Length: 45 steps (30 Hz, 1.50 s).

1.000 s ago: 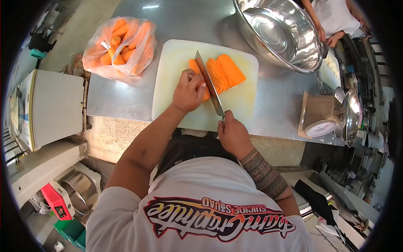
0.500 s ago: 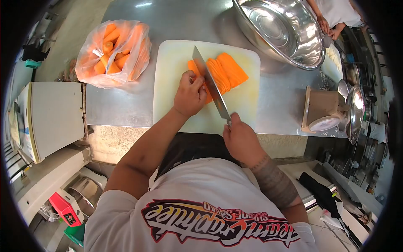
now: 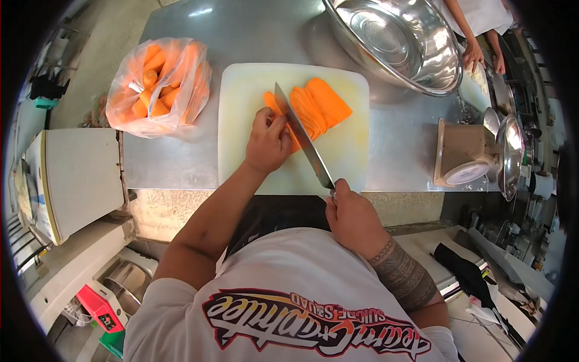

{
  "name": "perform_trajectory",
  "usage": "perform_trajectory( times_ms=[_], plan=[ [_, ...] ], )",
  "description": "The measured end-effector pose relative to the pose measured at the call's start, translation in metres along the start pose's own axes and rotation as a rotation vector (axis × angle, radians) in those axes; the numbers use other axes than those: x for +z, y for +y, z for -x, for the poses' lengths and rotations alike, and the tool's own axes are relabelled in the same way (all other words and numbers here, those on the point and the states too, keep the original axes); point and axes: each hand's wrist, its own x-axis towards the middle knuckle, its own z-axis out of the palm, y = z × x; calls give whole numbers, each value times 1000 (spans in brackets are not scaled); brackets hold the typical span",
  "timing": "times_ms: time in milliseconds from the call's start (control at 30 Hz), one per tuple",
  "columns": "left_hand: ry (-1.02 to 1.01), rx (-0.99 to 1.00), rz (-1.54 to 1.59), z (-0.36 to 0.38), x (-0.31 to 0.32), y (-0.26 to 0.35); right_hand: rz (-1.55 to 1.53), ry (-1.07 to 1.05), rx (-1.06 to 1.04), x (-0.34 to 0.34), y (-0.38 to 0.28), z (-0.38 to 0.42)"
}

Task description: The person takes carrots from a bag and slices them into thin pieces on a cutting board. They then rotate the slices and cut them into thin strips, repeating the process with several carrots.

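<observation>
A white cutting board lies on the metal table in front of me. My left hand, fingers curled, pins down a piece of carrot that is partly hidden by the hand and blade. In my right hand is the handle of a long kitchen knife, its tip pointing away from me. The blade runs close beside my left fingertips, between the held piece and a fanned stack of carrot slices on its right.
A clear plastic bag of peeled carrots stands left of the board. At the back right is a large steel bowl. A brown kitchen scale sits to the right. Beyond the bowl, another person's hand is over a second board.
My right hand and the knife handle have come slightly nearer my body, while my left hand keeps the carrot. The co-worker's hands have moved apart. The view has shifted slightly.
</observation>
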Motion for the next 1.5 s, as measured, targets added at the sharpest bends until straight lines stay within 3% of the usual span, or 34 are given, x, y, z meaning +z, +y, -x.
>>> perform_trajectory(
  times_ms=[67,167,367,467,567,667,800,1067,1267,1500],
  plan=[
    [-8,-7,21,0,0,1,-23,-30,10,2,3,-4],
    [-26,30,20,-2,-2,-1,44,88,-84,43,17,-57],
    [34,-82,73,1,-3,3,-13,127,-100,62,7,-72],
    [-11,-83,-222,5,-32,7,-261,69,-73,69,-7,-61],
    [-165,-119,-290,5,-54,15,-374,40,-50,78,-5,-52],
    [-320,-12,-177,-3,-61,8,-235,130,-73,70,13,-48],
    [-525,-105,-219,-17,-78,23,-3,130,-22,59,27,-41],
    [-735,-256,-257,-42,-81,39,25,83,-7,39,8,-19],
    [-711,-279,-251,-41,-79,40,-23,-8,1,15,-4,1],
    [-648,-246,-203,-34,-80,31,82,132,-110,66,-6,-85]
  ],
)
